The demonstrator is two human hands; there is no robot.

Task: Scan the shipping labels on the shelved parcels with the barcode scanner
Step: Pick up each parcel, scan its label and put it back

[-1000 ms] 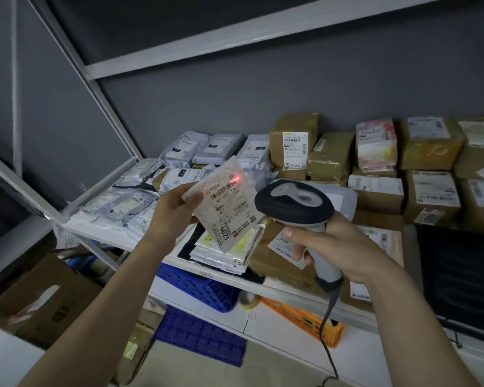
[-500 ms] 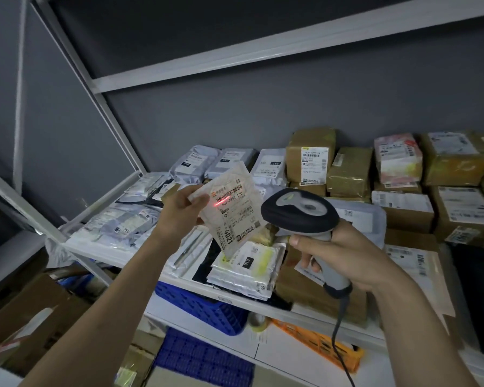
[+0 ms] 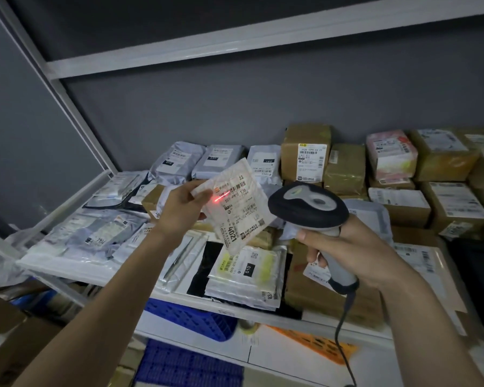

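Observation:
My left hand (image 3: 179, 210) pinches the left edge of a small white padded parcel (image 3: 241, 208), held up above the shelf with its shipping label facing me. A red scan line glows on the label's upper left, just below its barcode. My right hand (image 3: 347, 252) grips the grey handle of the barcode scanner (image 3: 308, 206), whose dark head points left at the parcel from close by. Its cable hangs down from the handle. Grey mailer bags (image 3: 176, 163) and brown boxes (image 3: 305, 152) with labels fill the white shelf (image 3: 179, 296).
An upper shelf beam (image 3: 235, 43) crosses overhead, and a slanted upright (image 3: 67, 99) stands at left. Blue crates (image 3: 190, 319) and an orange one (image 3: 319, 344) sit under the shelf. Cardboard boxes (image 3: 6, 325) lie at lower left. A dark bin (image 3: 478, 275) stands at right.
The red scan line has slid from the label's upper right toward its left edge. Both hands sit a little higher and further right in view as my head tilted.

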